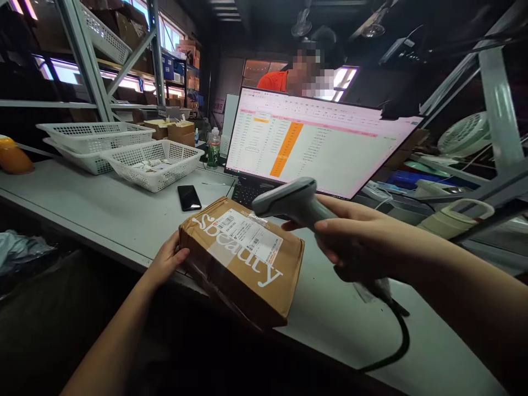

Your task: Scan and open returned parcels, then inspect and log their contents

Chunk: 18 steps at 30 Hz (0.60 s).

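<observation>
A brown cardboard parcel (243, 264) with white lettering and a white shipping label (247, 234) rests tilted on the near edge of the grey table (103, 209). My left hand (167, 258) grips the parcel's left side. My right hand (350, 236) is wrapped round the handle of a grey barcode scanner (289, 201), whose head points down at the label from just above the parcel's far right corner. The scanner's black cable (396, 335) loops off to the right.
A monitor (313, 143) showing a spreadsheet stands behind the parcel, with a keyboard (245, 192) beneath it. A black phone (188, 197) and white mesh baskets (152, 162) lie to the left. A person in an orange shirt (274, 80) sits behind the monitor. Metal shelving flanks both sides.
</observation>
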Each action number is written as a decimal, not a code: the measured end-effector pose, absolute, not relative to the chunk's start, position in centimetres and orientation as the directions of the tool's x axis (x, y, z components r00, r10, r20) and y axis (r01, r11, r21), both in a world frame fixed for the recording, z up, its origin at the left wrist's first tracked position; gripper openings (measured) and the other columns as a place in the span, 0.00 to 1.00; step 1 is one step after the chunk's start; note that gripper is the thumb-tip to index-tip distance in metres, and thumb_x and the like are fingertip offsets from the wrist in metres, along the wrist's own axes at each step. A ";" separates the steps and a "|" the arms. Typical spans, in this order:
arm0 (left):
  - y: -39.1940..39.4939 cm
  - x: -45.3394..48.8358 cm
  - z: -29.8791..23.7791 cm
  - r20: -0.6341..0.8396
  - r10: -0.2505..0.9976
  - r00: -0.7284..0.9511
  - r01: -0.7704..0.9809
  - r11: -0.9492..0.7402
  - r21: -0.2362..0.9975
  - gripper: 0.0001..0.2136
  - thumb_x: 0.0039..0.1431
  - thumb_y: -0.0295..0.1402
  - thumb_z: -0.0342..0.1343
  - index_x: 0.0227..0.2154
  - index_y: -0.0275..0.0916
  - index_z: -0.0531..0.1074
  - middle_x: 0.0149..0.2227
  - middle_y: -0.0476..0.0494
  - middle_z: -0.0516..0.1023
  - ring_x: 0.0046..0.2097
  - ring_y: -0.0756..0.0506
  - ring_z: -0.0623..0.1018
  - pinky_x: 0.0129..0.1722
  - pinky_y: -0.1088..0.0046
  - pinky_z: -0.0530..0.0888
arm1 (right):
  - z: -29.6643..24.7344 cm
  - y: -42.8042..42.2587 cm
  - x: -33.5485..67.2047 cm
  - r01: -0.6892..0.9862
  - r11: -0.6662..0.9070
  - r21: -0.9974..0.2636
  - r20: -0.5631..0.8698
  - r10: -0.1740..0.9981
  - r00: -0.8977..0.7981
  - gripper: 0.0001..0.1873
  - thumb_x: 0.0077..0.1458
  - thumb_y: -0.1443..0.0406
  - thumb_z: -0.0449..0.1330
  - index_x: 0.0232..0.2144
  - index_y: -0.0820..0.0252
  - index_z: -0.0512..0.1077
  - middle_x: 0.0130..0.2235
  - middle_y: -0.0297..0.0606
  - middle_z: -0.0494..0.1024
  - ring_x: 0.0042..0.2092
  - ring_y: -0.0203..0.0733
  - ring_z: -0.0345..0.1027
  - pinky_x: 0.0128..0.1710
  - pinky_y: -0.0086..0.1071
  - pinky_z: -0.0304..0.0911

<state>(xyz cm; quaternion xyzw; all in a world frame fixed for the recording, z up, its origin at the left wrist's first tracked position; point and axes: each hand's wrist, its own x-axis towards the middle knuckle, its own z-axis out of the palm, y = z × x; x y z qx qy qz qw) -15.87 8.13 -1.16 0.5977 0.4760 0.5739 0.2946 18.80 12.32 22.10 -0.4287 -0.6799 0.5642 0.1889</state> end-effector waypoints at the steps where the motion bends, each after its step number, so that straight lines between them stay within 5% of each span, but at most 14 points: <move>1: 8.1 -15.9 -1.2 0.408 0.907 -0.106 0.230 -0.377 0.897 0.37 0.56 0.59 0.57 0.58 0.34 0.69 0.59 0.33 0.73 0.61 0.31 0.70 0.63 0.54 0.66 | 22.3 12.0 17.7 0.389 -0.005 -0.921 -0.248 0.778 -0.578 0.33 0.50 0.56 0.67 0.58 0.49 0.67 0.23 0.30 0.71 0.18 0.34 0.61 0.13 0.25 0.56; 8: 8.0 -16.2 -1.2 0.418 0.906 -0.065 0.241 -0.392 0.888 0.33 0.59 0.56 0.56 0.58 0.36 0.70 0.58 0.34 0.73 0.60 0.32 0.71 0.61 0.57 0.67 | 22.6 11.8 17.4 0.452 -0.012 -0.892 -0.307 0.751 -0.584 0.31 0.50 0.52 0.67 0.55 0.50 0.69 0.20 0.30 0.69 0.17 0.35 0.60 0.12 0.26 0.54; 18: 8.0 -16.1 -1.2 0.386 0.914 -0.127 0.221 -0.354 0.909 0.36 0.55 0.58 0.58 0.57 0.34 0.71 0.55 0.33 0.76 0.60 0.30 0.72 0.63 0.53 0.66 | 23.3 11.9 22.2 0.430 0.059 -0.901 -0.189 0.839 -0.511 0.29 0.50 0.49 0.67 0.53 0.52 0.72 0.19 0.32 0.69 0.19 0.36 0.61 0.14 0.28 0.57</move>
